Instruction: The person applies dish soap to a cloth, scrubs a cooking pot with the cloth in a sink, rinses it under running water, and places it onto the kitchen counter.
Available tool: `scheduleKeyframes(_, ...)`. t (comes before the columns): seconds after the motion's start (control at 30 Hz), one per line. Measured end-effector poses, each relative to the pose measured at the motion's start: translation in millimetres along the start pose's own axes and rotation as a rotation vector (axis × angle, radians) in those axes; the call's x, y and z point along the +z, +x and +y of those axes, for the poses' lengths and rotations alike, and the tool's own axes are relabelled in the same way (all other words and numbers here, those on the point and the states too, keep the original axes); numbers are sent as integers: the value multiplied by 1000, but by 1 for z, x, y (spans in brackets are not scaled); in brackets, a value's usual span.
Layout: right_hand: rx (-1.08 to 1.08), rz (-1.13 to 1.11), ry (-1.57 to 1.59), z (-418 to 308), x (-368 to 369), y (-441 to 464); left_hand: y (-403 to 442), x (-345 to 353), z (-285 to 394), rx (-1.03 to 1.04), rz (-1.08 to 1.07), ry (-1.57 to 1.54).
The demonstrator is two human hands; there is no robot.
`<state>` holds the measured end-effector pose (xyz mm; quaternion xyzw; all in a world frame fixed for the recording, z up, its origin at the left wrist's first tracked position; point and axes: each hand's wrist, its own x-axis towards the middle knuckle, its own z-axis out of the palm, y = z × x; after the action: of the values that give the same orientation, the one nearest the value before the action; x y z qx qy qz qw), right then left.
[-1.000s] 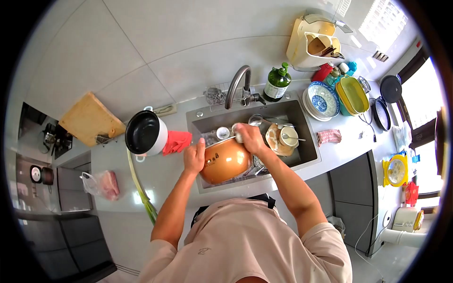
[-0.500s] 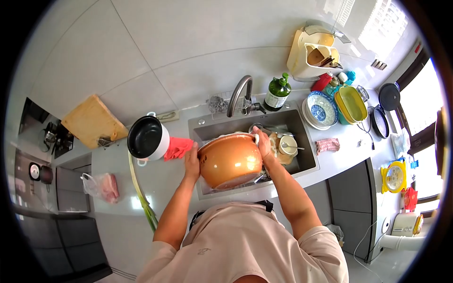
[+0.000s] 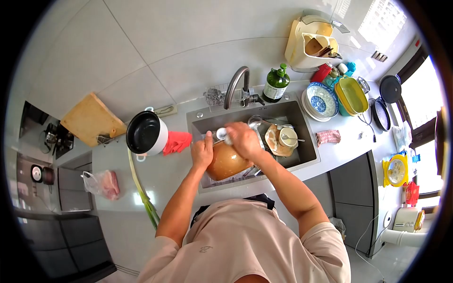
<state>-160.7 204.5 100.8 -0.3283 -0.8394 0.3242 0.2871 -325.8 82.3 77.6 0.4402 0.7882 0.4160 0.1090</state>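
A shiny orange pot [image 3: 228, 162] is held tilted over the left part of the grey sink [image 3: 306, 146]. My left hand [image 3: 203, 151] grips its left edge, thumb up. Across its upper right side lies my right hand [image 3: 244, 140], fingers curled around a small white piece [image 3: 229, 140], a cloth or sponge, mostly hidden by the fingers. To the right in the sink sit a stained plate [image 3: 277, 145], a small cream bowl [image 3: 288, 137] with a spoon [image 3: 297, 139] in it, and other utensils.
A faucet [image 3: 238, 87] arches over the sink's back edge, beside a green soap bottle [image 3: 275, 85]. Left are a black-lined pot [image 3: 144, 133], a red cloth [image 3: 177, 142] and a long green leek [image 3: 148, 206]. Stacked blue-patterned bowls [image 3: 322, 101] stand right.
The orange pot has turned and dropped lower into the sink. My right hand has moved left, from the pot's right rim onto its upper side. My left hand still holds the left edge.
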Motion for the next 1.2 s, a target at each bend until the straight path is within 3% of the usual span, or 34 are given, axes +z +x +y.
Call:
scheduleKeyframes(0.03, 143, 20, 96, 12, 0, 1, 0, -2, 0, 20, 17, -4)
scheduleKeyframes(0.07, 424, 5, 186, 26, -3, 4, 0, -5, -1, 17, 21, -3)
scheduleKeyframes(0.17, 634, 153, 306, 46, 7, -8, 2, -12, -4, -92, -22, -41)
scheduleKeyframes(0.3, 464, 139, 276, 10, -1, -16, 3, -10, -5, -127, 10, -46)
scheduleKeyframes(0.37, 220, 88, 79, -20, 5, -22, -3, -10, 2, -146, -11, -25)
scheduleKeyframes(0.43, 37, 215, 35, -42, 16, -28, -9, -7, 15, -39, 31, 132)
scheduleKeyframes(0.5, -41, 299, 20, -17, 24, -17, -12, -9, 15, -65, 23, 110)
scheduleKeyframes(0.57, 445, 78, 171, 19, 18, -5, -15, -13, 11, -95, 23, 91)
scheduleKeyframes(0.6, 698, -42, 418, 12, -5, -2, -17, -14, 9, -64, 64, 70)
scheduleKeyframes(0.63, 706, -24, 374, 29, 3, -3, -17, -15, 6, -33, 104, 48)
scheduleKeyframes(0.77, 269, 131, 106, -11, 17, -19, -14, -14, -4, -18, 138, 4)
scheduleKeyframes(0.87, -97, 285, -36, -41, 32, -29, -12, -9, 0, 17, 131, 163)
scheduleKeyframes(0.9, -92, 293, -36, -33, 32, -27, -11, -8, -6, 25, 126, 164)
scheduleKeyframes(1.0, 322, 60, 234, 34, 35, -12, -17, -13, -21, 40, 163, 118)
scheduleKeyframes(1.07, 746, -127, 752, 22, 4, -8, -18, -20, -28, -24, 144, -251)
scheduleKeyframes(1.1, 776, -91, 977, 44, 17, -10, -21, -20, -30, -24, 144, -251)
scheduleKeyframes(1.13, 752, -107, 644, 46, 16, -7, -23, -17, -32, -98, 184, -305)
scheduleKeyframes(1.17, 751, -111, 643, 44, 21, -8, -25, -13, -34, -176, 223, -358)
scheduleKeyframes(1.2, 506, 18, 361, 27, 25, -13, -26, -8, -35, -185, 225, -355)
